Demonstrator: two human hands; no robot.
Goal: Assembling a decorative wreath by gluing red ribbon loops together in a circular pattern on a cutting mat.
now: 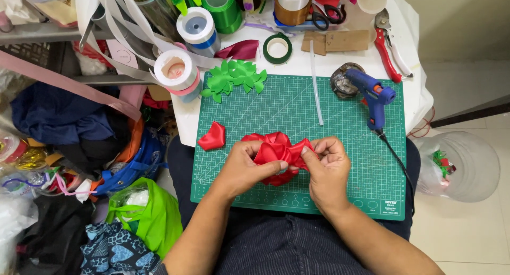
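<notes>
While the red ribbon flower is held just above the green cutting mat, near the centre of the frame, it is gripped from both sides: the left hand is closed on its left and lower folds, and the right hand has its fingers pinched together on the right-hand petal. A single folded red petal lies loose on the mat to the left, apart from the flower. A blue glue gun stands at the upper right of the mat, with a clear glue stick lying left of it. Green ribbon leaves are heaped at the mat's upper left corner, and ribbon rolls and red-handled pruners are seen on the white surface beyond.

For the folding to go well, the petal under the right fingers would best be kept pressed flat at its base, the satin being slippery by the look of it, and the centre should be held steady by the left hand so that the layers are not let spring apart
</notes>
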